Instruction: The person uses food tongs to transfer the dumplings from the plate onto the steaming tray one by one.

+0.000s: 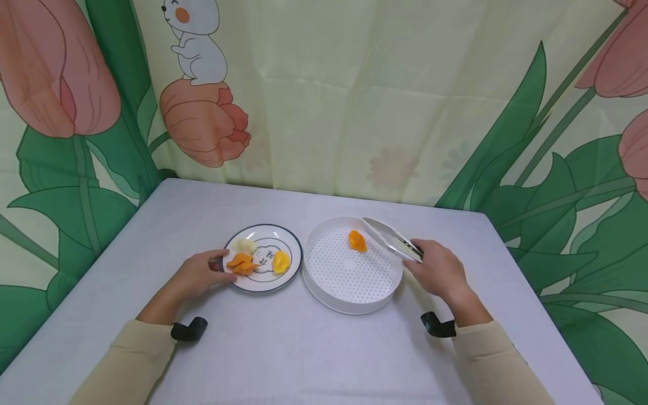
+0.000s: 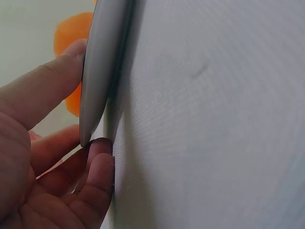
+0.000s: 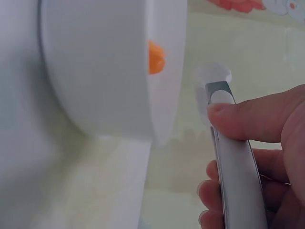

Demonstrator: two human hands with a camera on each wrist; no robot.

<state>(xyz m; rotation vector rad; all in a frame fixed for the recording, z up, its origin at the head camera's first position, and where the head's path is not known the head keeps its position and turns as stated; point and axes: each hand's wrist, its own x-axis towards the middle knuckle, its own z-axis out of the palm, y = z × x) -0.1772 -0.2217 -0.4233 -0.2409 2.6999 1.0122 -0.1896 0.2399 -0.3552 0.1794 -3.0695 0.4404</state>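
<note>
My left hand (image 1: 199,273) grips the left rim of a white plate (image 1: 265,286) with a dark edge line. In the left wrist view the thumb lies on the plate (image 2: 102,67) and the other fingers curl at its edge. On it sit a whitish piece (image 1: 245,246), orange dumpling-like pieces (image 1: 242,263) and a yellow piece (image 1: 280,262). My right hand (image 1: 439,270) holds metal tongs (image 1: 390,239), their tips over the far right of a round white steamer tray (image 1: 349,281) with a perforated base. One orange dumpling-like piece (image 1: 357,241) lies inside, apart from the tongs.
Plate and tray stand side by side on a white-covered table (image 1: 283,349). A curtain (image 1: 324,112) printed with tulips and a white animal hangs behind the table. Black wrist cameras (image 1: 189,329) sit on both forearms.
</note>
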